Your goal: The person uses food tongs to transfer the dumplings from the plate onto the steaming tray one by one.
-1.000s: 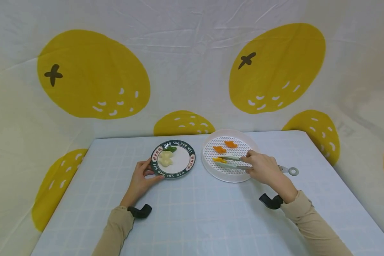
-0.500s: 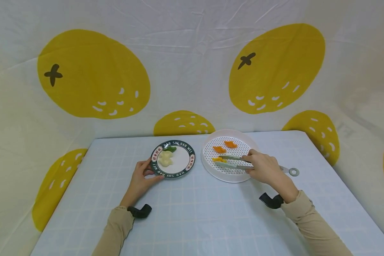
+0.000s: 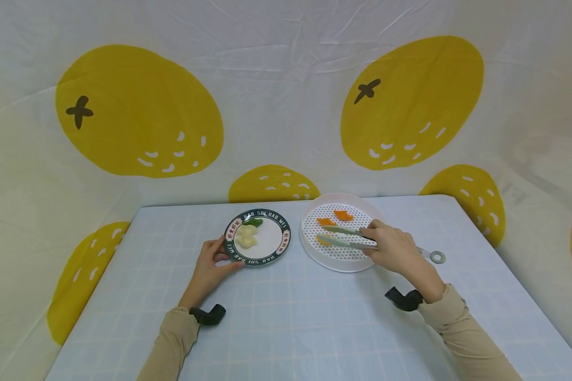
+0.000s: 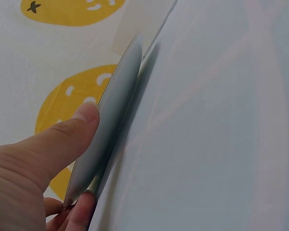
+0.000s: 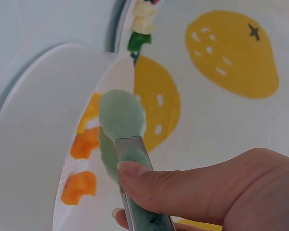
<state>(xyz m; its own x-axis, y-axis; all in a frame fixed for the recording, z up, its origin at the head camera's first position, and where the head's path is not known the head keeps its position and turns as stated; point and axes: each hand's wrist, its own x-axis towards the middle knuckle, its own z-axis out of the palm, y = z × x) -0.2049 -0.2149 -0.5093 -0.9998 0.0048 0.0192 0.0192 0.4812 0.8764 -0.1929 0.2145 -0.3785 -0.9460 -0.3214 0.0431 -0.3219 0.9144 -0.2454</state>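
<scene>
Worktop (image 3: 286,317) is covered by a pale checked cloth. White perforated tray (image 3: 357,263) is set near the far edge, right of centre; plate (image 3: 280,244) is just beside it on the left. Plate rim is pinched by left hand (image 3: 209,267). Tongs (image 3: 345,242) are gripped by right hand (image 3: 394,250), tips closed around a yellow piece (image 3: 321,240) in the tray.

Your table (image 3: 291,317) wears a pale blue checked cloth. On it sit a dark-rimmed plate (image 3: 283,236) left of centre and, just beside it to the right, a white perforated tray (image 3: 343,262).
</scene>
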